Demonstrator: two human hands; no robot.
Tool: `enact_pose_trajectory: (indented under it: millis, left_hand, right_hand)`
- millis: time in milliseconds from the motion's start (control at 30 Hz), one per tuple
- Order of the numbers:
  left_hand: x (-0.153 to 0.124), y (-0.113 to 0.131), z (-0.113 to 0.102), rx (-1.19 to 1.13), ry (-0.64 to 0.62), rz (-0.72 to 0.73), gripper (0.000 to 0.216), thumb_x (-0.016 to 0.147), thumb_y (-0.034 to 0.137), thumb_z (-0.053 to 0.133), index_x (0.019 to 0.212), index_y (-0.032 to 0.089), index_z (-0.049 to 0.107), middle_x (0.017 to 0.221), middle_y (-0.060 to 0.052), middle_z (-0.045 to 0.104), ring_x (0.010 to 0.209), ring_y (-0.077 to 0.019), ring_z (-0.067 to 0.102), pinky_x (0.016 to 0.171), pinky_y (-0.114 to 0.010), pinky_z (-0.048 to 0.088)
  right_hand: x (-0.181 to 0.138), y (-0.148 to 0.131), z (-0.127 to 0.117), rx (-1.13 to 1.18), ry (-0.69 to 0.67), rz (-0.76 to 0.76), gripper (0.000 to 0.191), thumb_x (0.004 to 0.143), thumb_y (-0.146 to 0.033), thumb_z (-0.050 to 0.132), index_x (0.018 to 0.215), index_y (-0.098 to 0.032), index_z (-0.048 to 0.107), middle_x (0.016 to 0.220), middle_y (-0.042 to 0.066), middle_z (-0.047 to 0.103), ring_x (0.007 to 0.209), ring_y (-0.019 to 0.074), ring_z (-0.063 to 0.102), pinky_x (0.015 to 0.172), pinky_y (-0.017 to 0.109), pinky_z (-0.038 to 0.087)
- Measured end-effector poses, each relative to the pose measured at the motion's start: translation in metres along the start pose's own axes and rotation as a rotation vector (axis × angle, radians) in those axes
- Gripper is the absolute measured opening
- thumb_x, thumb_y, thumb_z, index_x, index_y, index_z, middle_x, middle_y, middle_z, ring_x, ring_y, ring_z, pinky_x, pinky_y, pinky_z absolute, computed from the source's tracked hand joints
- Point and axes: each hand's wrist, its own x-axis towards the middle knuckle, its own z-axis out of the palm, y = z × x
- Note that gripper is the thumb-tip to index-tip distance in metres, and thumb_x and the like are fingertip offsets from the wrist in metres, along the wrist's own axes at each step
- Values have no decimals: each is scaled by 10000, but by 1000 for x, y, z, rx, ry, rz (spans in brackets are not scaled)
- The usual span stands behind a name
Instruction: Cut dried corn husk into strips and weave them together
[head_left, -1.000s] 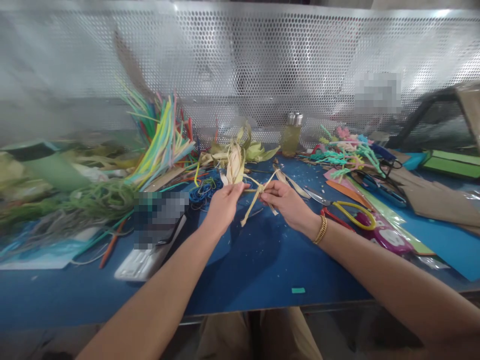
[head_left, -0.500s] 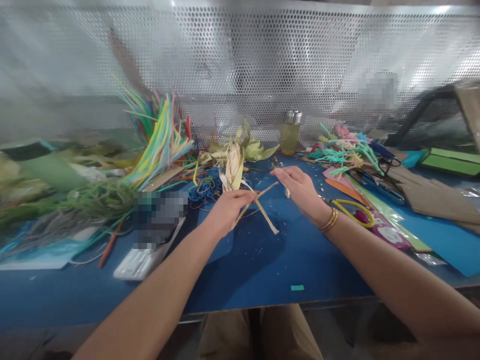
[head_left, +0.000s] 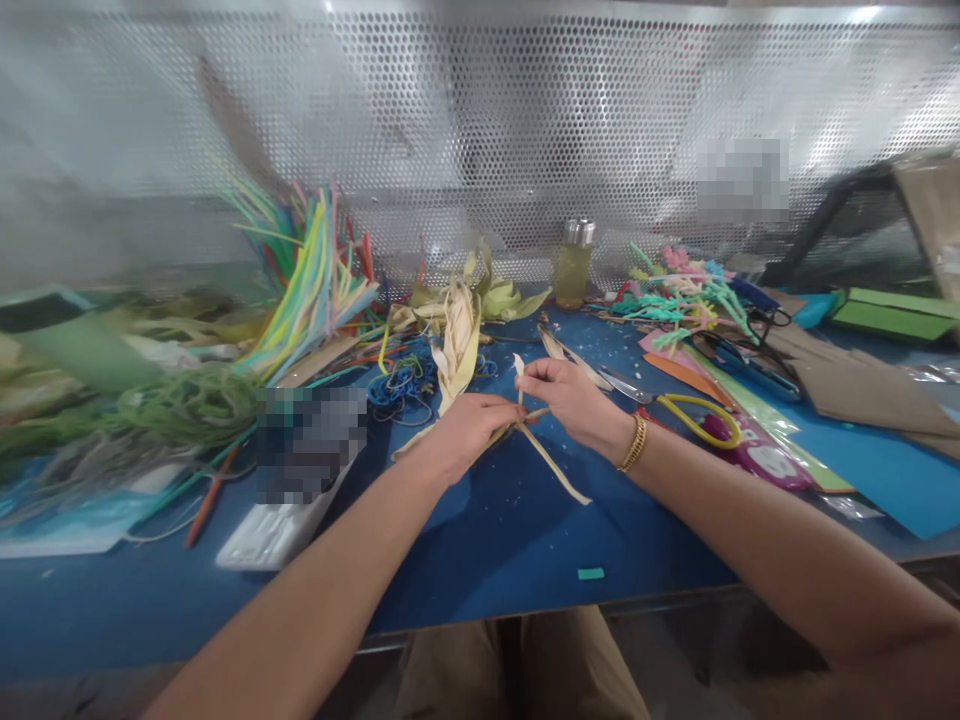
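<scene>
My left hand [head_left: 474, 432] is closed, pinching pale strips of dried corn husk [head_left: 551, 467] where they cross. One strip's end hangs down to the right over the blue tabletop. Right beside it, my right hand [head_left: 571, 392] has thumb and fingers pressed together on a husk strip whose white tip pokes up. A gold bracelet circles the right wrist. Just beyond my left hand lies a bundle of dry corn husks [head_left: 459, 340], with greener husks [head_left: 514, 300] behind it. More husk pieces [head_left: 553, 345] lie past my right hand.
Yellow-handled scissors [head_left: 701, 420] lie right of my right hand, near coloured paper sheets [head_left: 847, 450]. At the back are a glass bottle [head_left: 574, 265] and bright pipe cleaners [head_left: 694, 290]. Leftward are colourful stems [head_left: 311, 280], green cord [head_left: 202, 400] and blue wire [head_left: 401, 385].
My right hand has come left, close to my left hand, and now grips a husk strip there. The scissors' blades and husk pieces behind that hand have come into view.
</scene>
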Motion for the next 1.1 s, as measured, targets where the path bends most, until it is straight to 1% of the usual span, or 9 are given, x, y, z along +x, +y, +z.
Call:
enact_pose_trajectory:
  millis: [167, 300, 433, 567, 633, 733, 800, 967, 1100]
  left_hand:
    - [-4, 3, 3, 18, -23, -14, 219, 667, 391, 701, 640, 176, 740, 595, -38, 660, 609, -199, 586, 566, -303, 411]
    - [-2, 0, 2, -79, 20, -58, 234, 674, 398, 727, 742, 178, 766, 708, -61, 706, 644, -195, 594, 610, -310, 429]
    - [6, -8, -4, -231, 135, -33, 295, 690, 435, 749, 820, 169, 761, 752, -54, 699, 682, -173, 586, 632, -290, 428]
    - [12, -10, -9, -413, 255, -76, 274, 709, 421, 748, 797, 162, 726, 744, -43, 675, 605, -121, 540, 536, -248, 370]
    - [12, -8, -9, -492, 275, -98, 239, 713, 390, 751, 780, 166, 701, 739, -33, 662, 570, -103, 515, 501, -237, 342]
    - [11, -4, -8, -606, 235, -104, 207, 706, 337, 764, 734, 159, 661, 688, -7, 619, 541, -84, 491, 505, -228, 357]
    - [9, -3, -7, -633, 198, -96, 214, 702, 328, 771, 719, 154, 648, 679, 2, 607, 541, -76, 493, 524, -224, 375]
    - [6, -4, -8, -559, 155, -85, 216, 746, 370, 735, 774, 170, 660, 711, 0, 620, 559, -76, 510, 518, -217, 365]
    - [3, 1, -12, -610, 165, -88, 310, 812, 389, 667, 1086, 246, 643, 738, 3, 640, 596, -99, 568, 539, -219, 402]
  right_hand:
    - [3, 4, 2, -70, 99, -73, 183, 743, -323, 646, 653, -181, 575, 622, -30, 539, 612, 106, 475, 616, 272, 417]
    - [9, -4, -11, -285, 98, -171, 227, 786, -390, 637, 692, -184, 620, 700, 4, 612, 689, 139, 541, 702, 303, 438]
    - [12, -19, -35, -512, 314, -441, 230, 809, -401, 652, 946, -219, 683, 969, 50, 669, 880, 189, 595, 842, 349, 442]
    - [-5, -38, -36, -689, 544, -679, 178, 899, -374, 555, 868, -235, 663, 871, 48, 656, 852, 208, 574, 861, 392, 408]
    - [-18, -42, -24, -870, 482, -768, 140, 879, -372, 600, 844, -254, 666, 880, 43, 666, 910, 235, 557, 920, 438, 343]
    - [-30, -36, -2, -1120, 114, -901, 128, 903, -274, 569, 947, -308, 684, 1031, 11, 684, 1023, 243, 523, 956, 451, 285]
    - [-30, -26, 7, -1207, 3, -944, 222, 931, -213, 506, 1028, -318, 676, 1117, 6, 670, 1064, 235, 503, 947, 447, 278]
    - [-21, -7, 9, -1201, -52, -1006, 234, 932, -190, 511, 993, -322, 695, 1114, 1, 682, 1063, 215, 509, 947, 436, 279]
    - [-18, -8, 6, -867, 10, -857, 157, 906, -229, 568, 916, -307, 703, 1001, -9, 722, 1005, 203, 570, 956, 417, 337]
